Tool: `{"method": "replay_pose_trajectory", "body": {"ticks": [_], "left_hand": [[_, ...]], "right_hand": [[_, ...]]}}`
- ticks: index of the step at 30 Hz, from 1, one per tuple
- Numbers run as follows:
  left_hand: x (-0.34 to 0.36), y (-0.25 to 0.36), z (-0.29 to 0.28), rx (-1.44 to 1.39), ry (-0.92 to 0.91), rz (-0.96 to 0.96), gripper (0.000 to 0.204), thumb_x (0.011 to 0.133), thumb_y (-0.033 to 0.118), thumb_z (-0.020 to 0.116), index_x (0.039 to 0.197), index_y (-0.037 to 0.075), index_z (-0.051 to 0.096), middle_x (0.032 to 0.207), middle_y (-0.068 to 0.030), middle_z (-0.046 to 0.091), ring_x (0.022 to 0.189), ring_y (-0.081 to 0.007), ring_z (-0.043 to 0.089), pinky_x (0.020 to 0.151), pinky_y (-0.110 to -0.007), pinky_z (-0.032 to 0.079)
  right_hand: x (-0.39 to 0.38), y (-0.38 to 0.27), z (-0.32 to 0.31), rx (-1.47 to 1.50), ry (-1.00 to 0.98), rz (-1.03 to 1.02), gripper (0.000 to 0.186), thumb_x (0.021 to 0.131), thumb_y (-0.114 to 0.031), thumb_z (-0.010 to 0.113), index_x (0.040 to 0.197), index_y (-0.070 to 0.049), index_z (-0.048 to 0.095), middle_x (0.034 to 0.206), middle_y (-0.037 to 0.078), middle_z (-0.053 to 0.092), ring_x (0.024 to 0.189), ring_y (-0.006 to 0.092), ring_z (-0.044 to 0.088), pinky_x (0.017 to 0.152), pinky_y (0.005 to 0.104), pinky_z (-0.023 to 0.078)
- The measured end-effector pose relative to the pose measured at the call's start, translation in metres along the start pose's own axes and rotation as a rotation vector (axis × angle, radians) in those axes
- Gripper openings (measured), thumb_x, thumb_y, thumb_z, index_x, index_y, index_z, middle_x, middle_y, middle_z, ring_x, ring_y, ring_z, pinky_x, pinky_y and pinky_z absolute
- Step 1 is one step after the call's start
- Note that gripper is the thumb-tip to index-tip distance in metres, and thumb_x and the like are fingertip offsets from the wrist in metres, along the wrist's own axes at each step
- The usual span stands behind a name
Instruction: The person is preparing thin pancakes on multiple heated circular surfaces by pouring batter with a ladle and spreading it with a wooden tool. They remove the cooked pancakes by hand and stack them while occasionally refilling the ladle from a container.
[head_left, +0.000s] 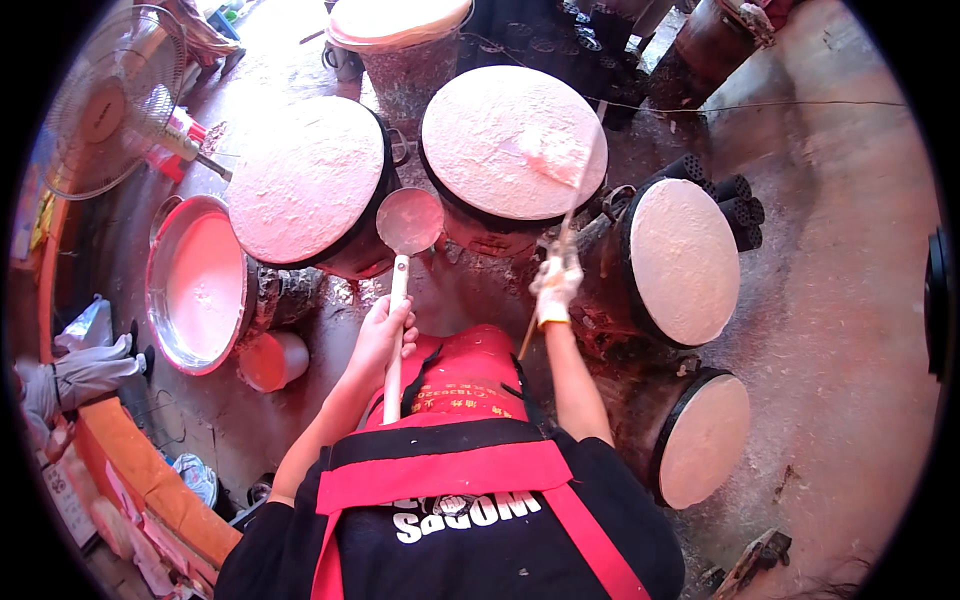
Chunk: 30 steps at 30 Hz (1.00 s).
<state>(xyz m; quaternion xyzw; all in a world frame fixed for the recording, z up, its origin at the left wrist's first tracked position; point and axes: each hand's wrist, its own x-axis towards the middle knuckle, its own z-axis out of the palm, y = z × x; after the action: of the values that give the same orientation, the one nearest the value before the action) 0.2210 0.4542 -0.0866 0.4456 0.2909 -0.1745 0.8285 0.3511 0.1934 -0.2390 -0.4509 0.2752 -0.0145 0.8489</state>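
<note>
My bare left hand (385, 345) is closed round the white handle of a ladle (411, 222), whose round bowl points away from me between two large pots. A white glove covers my right hand (556, 285), which grips a long thin stick (572, 212), blurred by motion. The stick slants up over the right side of the far middle pot (490, 125), full of a pale, lumpy mass. Near the stick the mass looks stirred into a rougher patch. Left of it stands another wide pot (305, 180) with a similar pale surface.
Pale-topped drums (685, 262) (705, 440) stand to my right, by black briquettes (740, 205). At left are a metal basin of pale liquid (205, 290), a small bucket (275, 361) and a fan (105, 110). A filled tub (405, 60) stands beyond; a person's legs (85, 380) show at left.
</note>
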Motion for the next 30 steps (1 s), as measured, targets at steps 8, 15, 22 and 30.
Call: {"method": "replay_pose_trajectory", "body": {"ticks": [8,15,22,30], "left_hand": [[0.020,0.008,0.005,0.080,-0.019,-0.051,0.016,0.095,0.019,0.050,0.104,0.007,0.045,0.076,-0.0001,0.043,0.055,-0.0064,0.041,0.039,-0.018,0.032],[0.112,0.037,0.029,0.381,-0.008,0.118,0.015,0.092,0.019,0.050,0.090,0.006,0.042,0.068,0.0008,0.044,0.051,-0.0074,0.043,0.040,-0.022,0.036],[0.194,0.020,0.097,0.489,0.321,0.154,0.017,0.085,0.003,0.043,0.101,-0.003,0.041,0.065,-0.0123,0.052,0.048,-0.0198,0.054,0.036,-0.034,0.045],[0.127,0.087,0.069,-0.615,-0.420,-0.516,0.011,0.093,0.007,0.046,0.084,0.002,0.041,0.065,0.0010,0.040,0.043,-0.0022,0.035,0.033,-0.013,0.029]], "right_hand": [[0.021,-0.027,0.037,-0.150,-0.046,-0.018,0.034,0.092,-0.014,0.056,0.126,-0.018,0.055,0.069,-0.004,0.055,0.038,0.0036,0.035,0.029,0.0211,0.026],[-0.036,-0.015,-0.023,-0.537,-0.307,-0.131,0.037,0.089,-0.011,0.061,0.126,-0.013,0.056,0.075,-0.010,0.055,0.048,-0.0017,0.033,0.039,0.0157,0.026],[-0.060,-0.002,-0.012,-0.336,-0.162,-0.009,0.041,0.089,-0.023,0.063,0.129,-0.019,0.054,0.060,-0.008,0.045,0.039,0.0015,0.032,0.033,0.0201,0.027],[-0.044,-0.083,0.000,-0.367,-0.332,0.139,0.036,0.090,-0.027,0.061,0.125,-0.023,0.056,0.053,-0.005,0.041,0.035,0.0046,0.031,0.031,0.0221,0.023]]}}
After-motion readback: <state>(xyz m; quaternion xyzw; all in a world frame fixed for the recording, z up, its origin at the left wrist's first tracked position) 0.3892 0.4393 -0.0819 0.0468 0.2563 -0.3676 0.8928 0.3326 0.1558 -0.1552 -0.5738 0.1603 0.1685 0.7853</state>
